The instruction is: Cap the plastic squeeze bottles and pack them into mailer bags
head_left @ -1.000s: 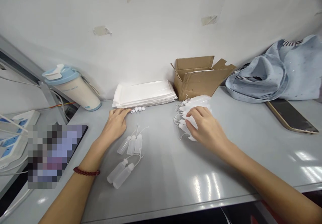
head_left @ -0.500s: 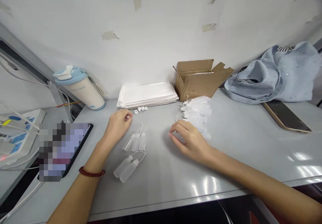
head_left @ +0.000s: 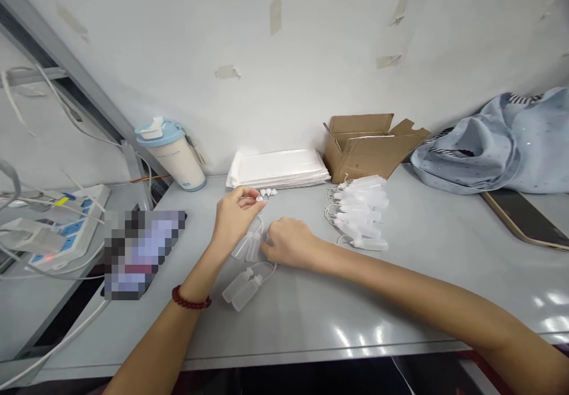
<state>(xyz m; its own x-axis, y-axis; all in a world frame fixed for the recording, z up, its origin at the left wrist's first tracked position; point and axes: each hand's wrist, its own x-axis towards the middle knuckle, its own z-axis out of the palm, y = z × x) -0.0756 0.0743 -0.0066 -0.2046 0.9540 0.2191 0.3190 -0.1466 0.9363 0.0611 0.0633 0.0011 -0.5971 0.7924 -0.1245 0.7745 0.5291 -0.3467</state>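
I'm watching my left hand (head_left: 237,214) toward the back edge of the table (head_left: 320,306), where its grip is pinching a small white cap (head_left: 260,198) between thumb and forefinger, just beside more caps (head_left: 269,192) that are lying before a flat white stack (head_left: 282,167). My right hand (head_left: 291,242) is curling over the near side of the small bottles (head_left: 252,249), left of the table's middle; its fingertips are hiding, so I'm not able to tell whether it's gripping one. Two more bottles (head_left: 245,293) are lying nearer the front edge, and a pile of bottles (head_left: 361,204) is lying right of them, toward the back edge. I'm judging the bottles light, soft-walled and slightly slippery, so I'm favouring a gentle hold around the body. The cap is looking stiff, tiny and easily dropped, so I'm preferring fingertips on its sides.
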